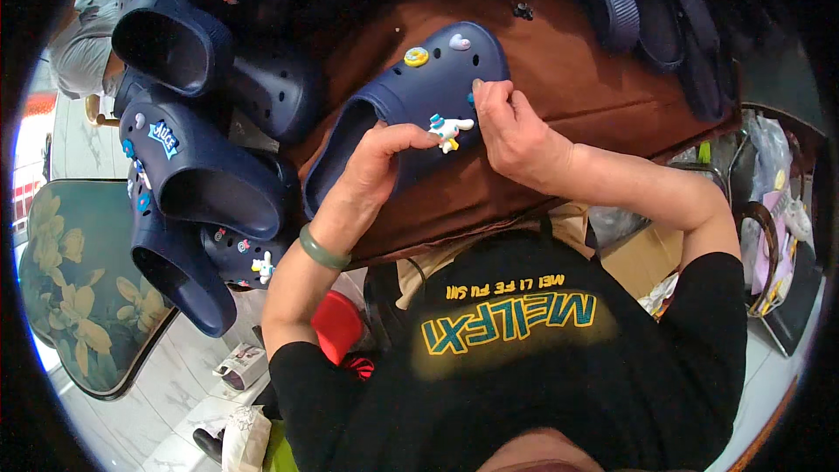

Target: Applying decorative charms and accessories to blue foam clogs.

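Note:
A navy foam clog (411, 87) lies tilted on the brown cloth, its toe pointing to the upper right. My left hand (371, 166) grips its near side, the thumb beside a white dog-like charm (450, 129) with a blue hat; the other fingers are hidden under the shoe. At the toe's right edge, my right hand (517, 135) is closed, its fingertips against the clog near a small blue charm (471, 99). Whatever sits between those fingertips is hidden. A yellow ring-shaped charm (417, 57) and a pale heart charm (460, 42) sit farther up the toe.
Several navy clogs (210, 149) with charms are piled at the left. More dark footwear (655, 13) lies at the far right, and a small black piece (523, 11) rests on the brown cloth (577, 79). A flowered chair back (87, 280) stands lower left. Another person (83, 52) is at upper left.

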Tool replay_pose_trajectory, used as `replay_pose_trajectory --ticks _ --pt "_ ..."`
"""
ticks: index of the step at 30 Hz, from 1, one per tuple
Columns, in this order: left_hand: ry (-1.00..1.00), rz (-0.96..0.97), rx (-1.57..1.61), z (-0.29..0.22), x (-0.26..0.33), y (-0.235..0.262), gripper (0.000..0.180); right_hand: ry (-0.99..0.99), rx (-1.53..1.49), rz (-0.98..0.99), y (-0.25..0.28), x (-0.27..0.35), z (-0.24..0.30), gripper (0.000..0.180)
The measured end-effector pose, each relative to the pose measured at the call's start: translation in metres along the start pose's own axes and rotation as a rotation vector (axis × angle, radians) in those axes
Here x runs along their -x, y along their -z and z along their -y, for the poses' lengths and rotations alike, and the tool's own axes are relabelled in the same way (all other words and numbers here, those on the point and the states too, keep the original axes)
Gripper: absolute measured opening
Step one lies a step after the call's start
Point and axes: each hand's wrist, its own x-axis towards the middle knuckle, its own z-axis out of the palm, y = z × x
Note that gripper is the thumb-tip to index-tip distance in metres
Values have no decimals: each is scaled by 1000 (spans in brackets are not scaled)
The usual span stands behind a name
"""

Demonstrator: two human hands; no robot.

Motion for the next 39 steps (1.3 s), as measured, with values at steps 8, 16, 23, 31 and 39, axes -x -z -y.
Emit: replay_pose_trajectory --ticks 8,16,23,31,39 --pt "-7 86 47 0 4 5 34 -307 -945 -238 -18 -2 -33 21" --pt "-48 150 71 -2 2 5 40 -522 -1478 -108 -16 -24 -48 18" --pt "-31 155 93 -1 1 5 45 -560 -1681 -119 -36 -5 -48 16" --pt "-20 206 58 3 1 8 45 -393 -1517 68 -35 -26 -68 19" --pt "-57 120 129 11 -1 4 28 -396 -1295 410 -26 -53 -76 30"
